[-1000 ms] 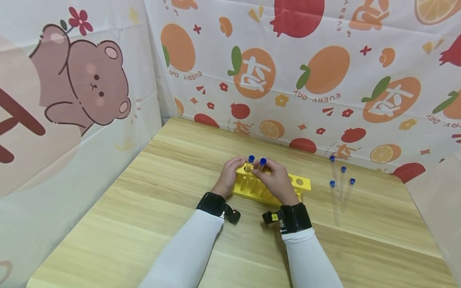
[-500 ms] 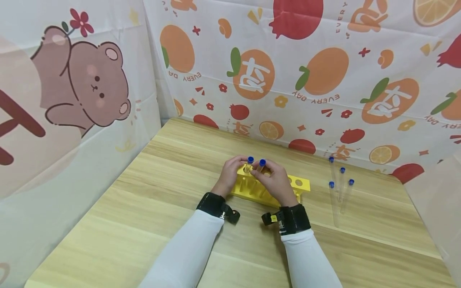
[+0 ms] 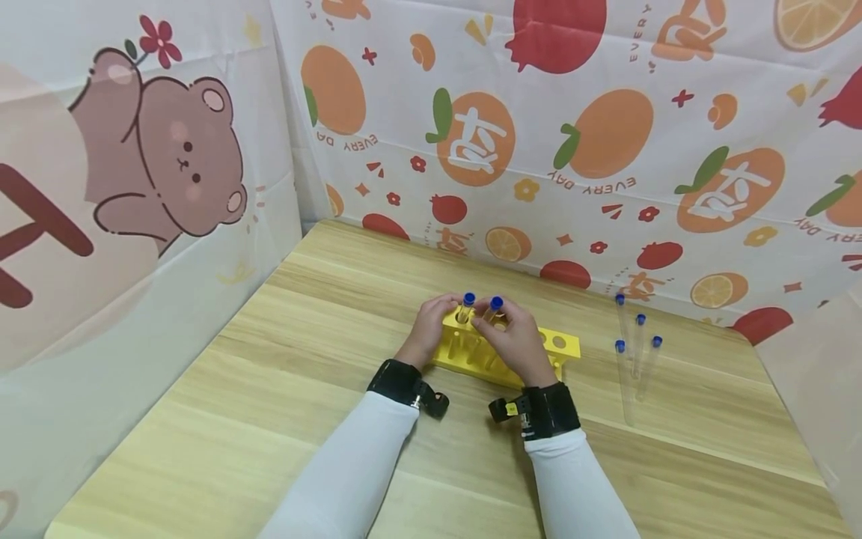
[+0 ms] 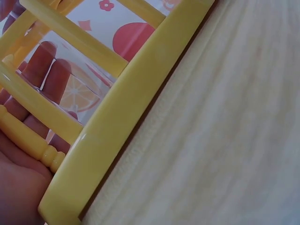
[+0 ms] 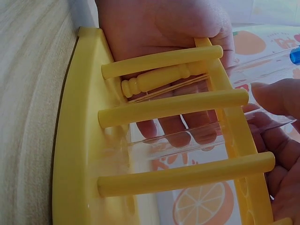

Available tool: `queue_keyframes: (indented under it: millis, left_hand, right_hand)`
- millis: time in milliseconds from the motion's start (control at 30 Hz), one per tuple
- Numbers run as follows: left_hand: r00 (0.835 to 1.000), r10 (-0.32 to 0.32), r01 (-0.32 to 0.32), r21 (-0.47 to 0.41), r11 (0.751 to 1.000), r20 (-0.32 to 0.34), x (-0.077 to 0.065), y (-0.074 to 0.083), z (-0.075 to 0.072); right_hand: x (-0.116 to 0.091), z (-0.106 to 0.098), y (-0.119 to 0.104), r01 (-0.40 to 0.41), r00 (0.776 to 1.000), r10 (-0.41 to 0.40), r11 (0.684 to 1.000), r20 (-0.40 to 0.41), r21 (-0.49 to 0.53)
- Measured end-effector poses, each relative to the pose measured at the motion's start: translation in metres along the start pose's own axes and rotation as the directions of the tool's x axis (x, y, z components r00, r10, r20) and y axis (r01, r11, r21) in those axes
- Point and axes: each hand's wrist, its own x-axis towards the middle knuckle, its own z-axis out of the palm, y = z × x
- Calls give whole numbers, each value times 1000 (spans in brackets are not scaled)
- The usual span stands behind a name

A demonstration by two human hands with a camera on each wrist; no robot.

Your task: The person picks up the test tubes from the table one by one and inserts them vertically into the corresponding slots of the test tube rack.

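A yellow test tube rack (image 3: 564,344) stands on the wooden table. My left hand (image 3: 423,329) grips its left end; in the left wrist view the fingers (image 4: 40,63) lie behind the rack's posts. One clear test tube with a blue cap (image 3: 468,299) stands in the leftmost hole. Just right of it, my right hand (image 3: 520,340) pinches a second blue-capped test tube (image 3: 496,303) near its top, leaning slightly right. In the right wrist view that tube's clear body (image 5: 197,140) passes through the rack's top bar, its lower end close to the base.
Several blue-capped test tubes (image 3: 626,382) lie on the table (image 3: 727,427) to the right of the rack. A fruit-print cloth (image 3: 539,165) hangs behind the table, and a bear-print cloth (image 3: 182,157) hangs at the left.
The cap end of the test tube in my right hand has shifted slightly right, away from the other tube. My left hand and the rack have stayed in place.
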Motion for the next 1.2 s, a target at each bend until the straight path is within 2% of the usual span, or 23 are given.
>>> queue_keyframes:
  millis: [267,400,633,800,1000,1033,1200]
  left_hand:
    - [1000,-23,23,-10,1000,-2,1,-1,0]
    - [999,-34,34,-31,999,12,1,0,-1]
    - [999,-38,38,-9,999,23,2,-1,-1]
    - [998,-51,52,-34,998,22,3,1,-1]
    - [995,-88,90,-53,995,40,4,2,-2]
    - [994,-95,97,-50,994,49,2,6,-2]
    - [995,-90,91,-41,995,36,3,6,-1]
  right_hand:
    - [1,0,2,-7,1000,7,1000,-6,9]
    - [1,0,1,-36,999,36,999,2,30]
    - [3,0,-2,-94,995,93,994,24,47]
    - [1,-4,-18,-115,993,113,992,33,52]
    - [-1,-9,-35,-89,996,88,995,19,48]
    - [-1,-9,-35,-85,996,84,995,17,46]
    - [3,-3,-9,-40,999,40,998,-2,42]
